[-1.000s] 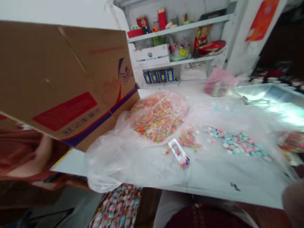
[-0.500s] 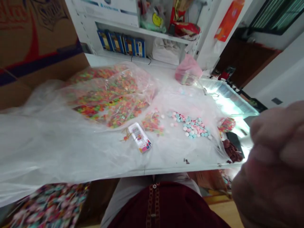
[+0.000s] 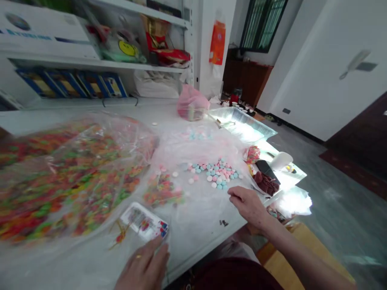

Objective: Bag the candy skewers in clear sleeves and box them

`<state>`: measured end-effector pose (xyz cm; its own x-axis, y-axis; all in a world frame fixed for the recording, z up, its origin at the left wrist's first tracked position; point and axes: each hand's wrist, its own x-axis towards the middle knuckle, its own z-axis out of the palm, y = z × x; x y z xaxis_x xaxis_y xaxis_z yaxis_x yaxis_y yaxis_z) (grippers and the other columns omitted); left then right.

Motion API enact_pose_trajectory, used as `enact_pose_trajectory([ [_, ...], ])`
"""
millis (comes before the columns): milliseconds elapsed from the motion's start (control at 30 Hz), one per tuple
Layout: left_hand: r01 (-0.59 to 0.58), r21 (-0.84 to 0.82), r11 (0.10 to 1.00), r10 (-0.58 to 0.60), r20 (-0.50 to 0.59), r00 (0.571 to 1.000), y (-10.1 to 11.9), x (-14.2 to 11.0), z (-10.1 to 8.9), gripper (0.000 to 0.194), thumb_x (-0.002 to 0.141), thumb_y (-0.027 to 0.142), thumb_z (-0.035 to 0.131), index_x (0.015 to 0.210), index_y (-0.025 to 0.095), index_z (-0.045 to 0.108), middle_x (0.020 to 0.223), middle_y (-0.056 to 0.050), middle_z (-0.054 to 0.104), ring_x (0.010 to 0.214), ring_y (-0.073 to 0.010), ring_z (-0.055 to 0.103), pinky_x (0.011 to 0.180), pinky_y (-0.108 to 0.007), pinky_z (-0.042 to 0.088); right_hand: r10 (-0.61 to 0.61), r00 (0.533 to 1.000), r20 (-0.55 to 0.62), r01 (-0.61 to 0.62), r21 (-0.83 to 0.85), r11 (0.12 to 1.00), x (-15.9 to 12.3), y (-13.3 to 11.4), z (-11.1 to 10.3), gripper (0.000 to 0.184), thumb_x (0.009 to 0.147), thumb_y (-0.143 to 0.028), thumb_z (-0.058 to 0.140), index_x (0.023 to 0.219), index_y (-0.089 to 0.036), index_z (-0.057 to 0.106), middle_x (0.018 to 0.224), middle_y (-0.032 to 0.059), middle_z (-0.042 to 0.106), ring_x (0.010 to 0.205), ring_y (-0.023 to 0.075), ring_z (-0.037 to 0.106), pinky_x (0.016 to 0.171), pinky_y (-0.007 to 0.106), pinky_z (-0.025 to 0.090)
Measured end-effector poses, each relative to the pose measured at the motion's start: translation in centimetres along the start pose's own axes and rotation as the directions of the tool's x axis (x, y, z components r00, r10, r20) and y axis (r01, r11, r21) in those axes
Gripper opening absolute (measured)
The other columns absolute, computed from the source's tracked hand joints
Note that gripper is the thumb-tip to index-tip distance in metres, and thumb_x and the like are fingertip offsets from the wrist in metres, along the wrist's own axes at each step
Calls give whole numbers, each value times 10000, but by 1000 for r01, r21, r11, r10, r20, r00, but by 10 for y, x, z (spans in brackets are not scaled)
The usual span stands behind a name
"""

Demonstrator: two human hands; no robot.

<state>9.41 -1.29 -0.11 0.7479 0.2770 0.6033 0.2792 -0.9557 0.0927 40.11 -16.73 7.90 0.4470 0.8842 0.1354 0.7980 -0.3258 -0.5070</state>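
Note:
My left hand [image 3: 142, 266], with a ring on one finger, lies at the table's near edge, its fingertips at the lower corner of a small white printed card or packet [image 3: 144, 222]. My right hand [image 3: 248, 205] rests on a clear plastic sheet [image 3: 199, 217], nearest a heap of round pastel candies [image 3: 215, 175] in blue, pink and white. Neither hand holds anything visible. A small pile of multicoloured candy bits [image 3: 161, 192] lies beside the card. To the left, a large clear bag [image 3: 75, 177] holds many more.
Brown pieces in a plastic bag [image 3: 266, 183] lie by a dark scoop-like object. A clear tray [image 3: 242, 125] and pink bag [image 3: 192, 104] stand beyond. White shelves with boxes and packets [image 3: 90, 60] rise behind. A grey floor lies right of the table.
The view has swung right and the cardboard box has left the frame. My right hand, a blurred fist close to the camera before, now rests on the sheet. My left hand has come into view.

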Motion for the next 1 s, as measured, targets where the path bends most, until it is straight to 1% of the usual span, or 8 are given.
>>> enact_pose_trajectory([
  [67, -125, 88, 988, 115, 104, 988, 7, 7, 23, 251, 878, 206, 478, 1062, 218, 649, 1179, -82, 647, 1070, -226, 600, 960, -358, 418, 29, 999, 31, -28, -4, 1000, -1, -1, 13, 166, 852, -121, 493, 921, -178, 634, 880, 39, 657, 841, 183, 594, 760, 287, 426],
  [200, -27, 161, 987, -7, 208, 978, 5, 13, 47, 287, 869, 262, 499, 1118, 198, 628, 1197, -95, 642, 1155, -307, 548, 1052, -497, 289, -169, 975, 143, 168, 14, 986, 11, -42, 56, 176, 874, -124, 487, 990, -174, 611, 916, 50, 623, 894, 181, 560, 800, 278, 420],
  [333, 97, 150, 984, -136, 284, 949, -15, 2, 51, 256, 855, 209, 497, 1075, 207, 628, 1269, -111, 592, 1242, -317, 473, 1094, -565, 165, -317, 894, 317, 356, -73, 931, 31, -89, 115, 158, 865, -92, 475, 941, -167, 592, 949, 66, 599, 921, 203, 523, 801, 297, 426],
  [467, 25, 72, 997, -44, 277, 960, -42, -16, 43, 338, 850, 102, 420, 1100, 223, 613, 1290, -79, 579, 1271, -237, 454, 1143, -474, 82, -357, 843, 402, 438, -127, 890, 34, -110, 155, 171, 854, -96, 480, 984, -156, 572, 998, 83, 589, 944, 226, 502, 842, 342, 426],
  [600, 26, -16, 1000, -22, 216, 976, -64, -25, 35, 351, 843, 65, 388, 1038, 217, 636, 1257, -72, 605, 1267, -216, 458, 1150, -442, 94, -383, 822, 421, 438, -39, 898, 21, -111, 162, 160, 830, -91, 514, 958, -167, 572, 996, 62, 591, 935, 211, 506, 865, 329, 431],
  [767, -29, -45, 999, 39, 242, 969, -75, -28, 33, 288, 821, 98, 464, 1018, 215, 639, 1251, -79, 606, 1273, -247, 451, 1147, -490, 80, -222, 971, 83, 233, -160, 959, 20, -93, 153, 417, 849, -110, 495, 1265, -134, 465, 1300, 137, 491, 1171, 269, 410, 1002, 420, 350],
  [833, -50, -36, 998, 57, 243, 968, -75, -28, 33, 270, 819, 109, 487, 1026, 205, 632, 1255, -90, 600, 1274, -260, 447, 1142, -507, 91, -131, 991, -23, 121, -253, 960, 27, -82, 150, 491, 856, -145, 509, 1334, -103, 404, 1337, 172, 458, 1210, 304, 372, 1014, 463, 321],
  [1000, -43, -14, 999, 45, 228, 973, -69, -26, 30, 201, 840, 201, 551, 1029, 209, 620, 1243, -83, 604, 1262, -263, 456, 1140, -517, 102, -134, 976, 174, 187, -338, 922, 46, -65, 154, 300, 865, -132, 514, 1162, -129, 550, 1011, 116, 603, 947, 251, 497, 857, 392, 382],
])
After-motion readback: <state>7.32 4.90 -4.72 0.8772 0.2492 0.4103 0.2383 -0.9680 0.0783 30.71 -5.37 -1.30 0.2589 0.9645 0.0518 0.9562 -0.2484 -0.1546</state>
